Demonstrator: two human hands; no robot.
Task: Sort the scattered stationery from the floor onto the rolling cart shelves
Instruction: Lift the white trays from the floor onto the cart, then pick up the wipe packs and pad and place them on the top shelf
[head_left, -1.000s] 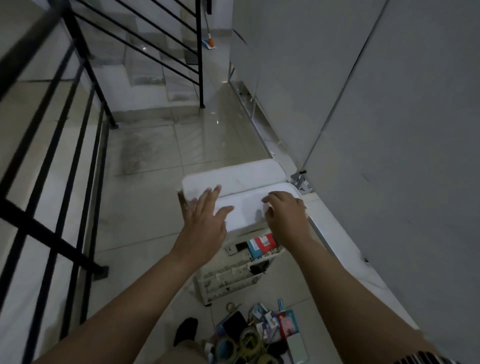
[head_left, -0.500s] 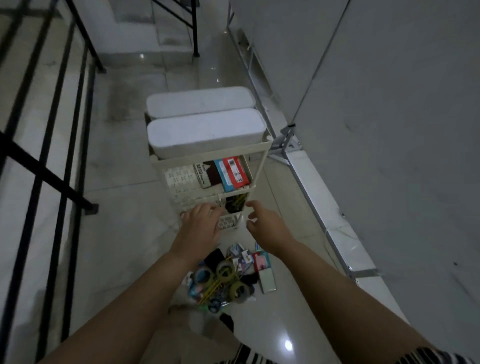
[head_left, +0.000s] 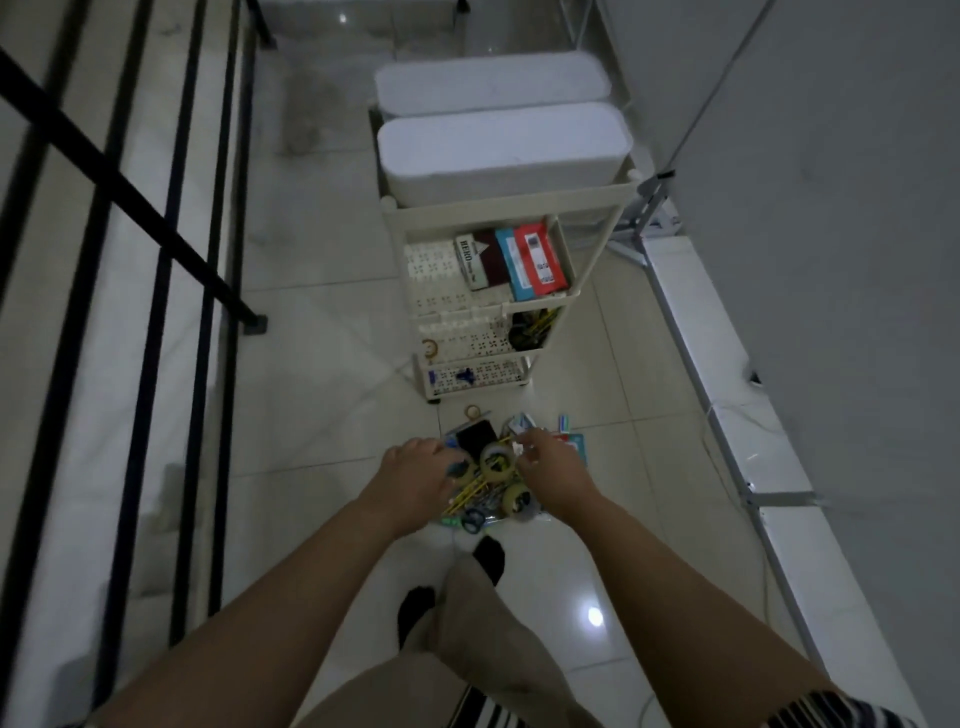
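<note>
The stationery pile (head_left: 485, 496) lies on the tiled floor just in front of the cream rolling cart (head_left: 597, 228). It holds tape rolls (head_left: 496, 460), yellow pencils (head_left: 467, 493), small scissors (head_left: 471, 519) and little packets. My left hand (head_left: 415, 467) is down on the pile's left side, its fingers hidden among the items. My right hand (head_left: 550, 467) is on the right side and its fingertips pinch a small white item (head_left: 518, 448). The cart's second shelf holds a HERO box (head_left: 475, 260) and a red and blue box (head_left: 535, 260).
Two white boxes (head_left: 504, 150) lie on the cart's top. A black railing (head_left: 171, 249) runs along the left. Grey wall panels (head_left: 831, 208) and a metal floor rail (head_left: 727, 415) line the right. My feet in black socks (head_left: 488, 558) stand just behind the pile.
Both hands came down from the white box on the cart's top, past the cart's front, into the floor pile. The view tilted downward with them.
</note>
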